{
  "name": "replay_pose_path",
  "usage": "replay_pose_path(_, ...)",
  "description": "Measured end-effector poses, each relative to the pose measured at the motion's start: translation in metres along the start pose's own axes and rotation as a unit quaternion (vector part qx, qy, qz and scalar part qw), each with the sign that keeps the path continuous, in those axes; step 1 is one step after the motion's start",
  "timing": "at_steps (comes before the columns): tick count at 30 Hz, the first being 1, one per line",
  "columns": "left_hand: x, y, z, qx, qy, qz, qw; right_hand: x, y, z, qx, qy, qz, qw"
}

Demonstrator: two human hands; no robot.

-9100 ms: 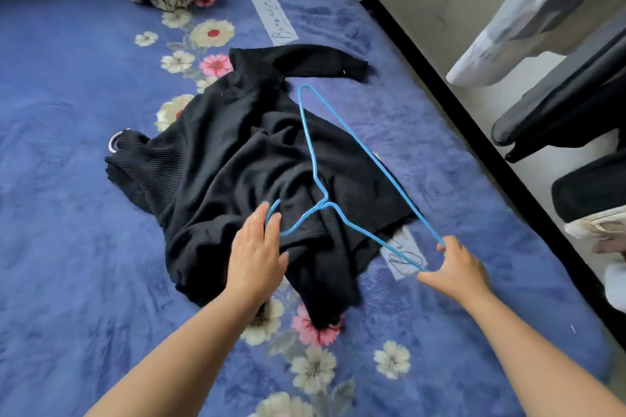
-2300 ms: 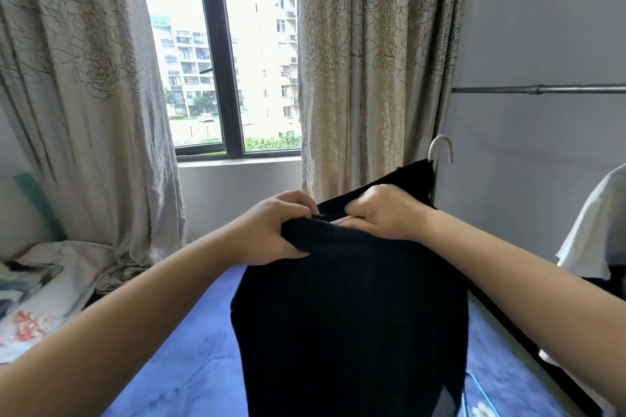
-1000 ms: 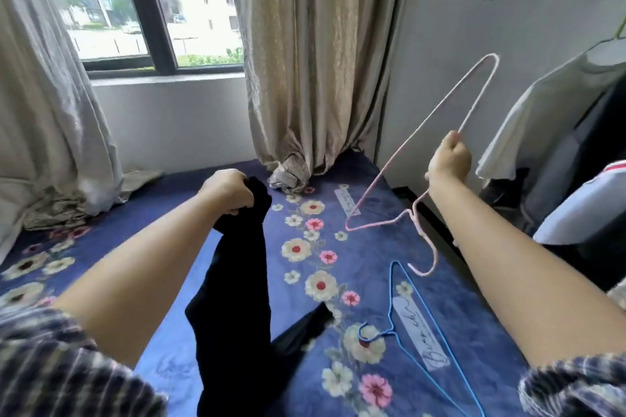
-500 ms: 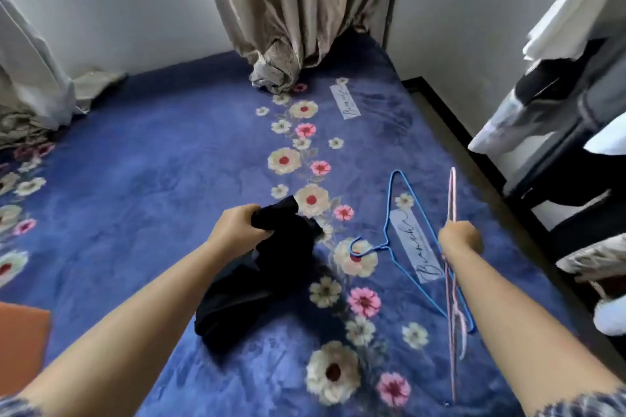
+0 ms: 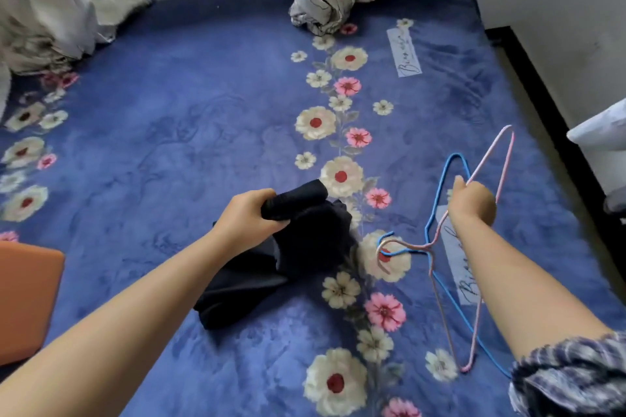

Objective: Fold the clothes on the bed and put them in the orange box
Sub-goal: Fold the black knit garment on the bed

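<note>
- Half a second ago the pink hanger (image 5: 487,176) stood almost on edge in the person's right hand (image 5: 472,201); now it's tipped flat and lies across the blue hanger (image 5: 440,213) on the bed (image 5: 169,132), hooks overlapping near a printed flower. The fingers are curled round the pink wire, so it isn't let go yet.
- The left hand (image 5: 247,217) has barely shifted. It grips a bunched top edge of the black garment (image 5: 294,247), and the rest slumps in a heap on the bed, just below that hand.
- Meaning for the task: the garment looks free of its hanger, so spreading and folding should come next (nothing's folded so far, by the look of it).
- The orange box (image 5: 27,298) peeks in at the left edge, well apart from the garment.
- Materials: the garment is soft, dark, matte knit, floppy. The hangers are thin coated wire, triangular with hooks. The bed cover is plush blue fleece with cream and pink flowers.
</note>
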State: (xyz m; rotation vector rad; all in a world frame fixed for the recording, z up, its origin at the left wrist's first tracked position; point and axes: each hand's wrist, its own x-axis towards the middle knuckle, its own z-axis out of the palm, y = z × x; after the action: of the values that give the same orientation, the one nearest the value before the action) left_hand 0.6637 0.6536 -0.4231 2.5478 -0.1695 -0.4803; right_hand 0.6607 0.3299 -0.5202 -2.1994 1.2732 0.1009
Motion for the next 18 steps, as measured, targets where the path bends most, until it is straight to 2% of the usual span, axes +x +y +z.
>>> replay_pose_path(3, 0.006, -0.013, 0.001, 0.013, 0.008, -0.005, 1.0, 0.004, -0.004, 0.014, -0.008, -0.038, -0.003, 0.999)
replay_pose_path(6, 0.008, -0.03, 0.006, 0.017, 0.024, 0.014, 0.999, -0.012, 0.0, 0.038, -0.066, -0.134, -0.086, 0.985)
replay_pose_path(10, -0.002, -0.046, 0.0, -0.027, 0.009, 0.084, 0.996, -0.061, -0.001, 0.062, -0.09, -0.303, -0.26, 0.913)
replay_pose_path(12, -0.011, -0.047, -0.013, -0.116, -0.037, 0.086, 0.989, -0.086, -0.009, 0.066, -0.097, -0.369, -0.319, 0.867)
replay_pose_path(13, -0.019, -0.045, -0.023, -0.203, -0.072, 0.073, 0.974, -0.097, -0.015, 0.067, -0.102, -0.393, -0.34, 0.848)
replay_pose_path(15, -0.03, -0.04, -0.046, -0.36, -0.141, 0.061, 0.92, -0.113, -0.029, 0.068, -0.108, -0.421, -0.355, 0.827)
replay_pose_path(18, -0.047, -0.039, -0.082, -0.428, -0.202, 0.117, 0.873, -0.148, -0.059, 0.063, -0.13, -0.458, -0.399, 0.783)
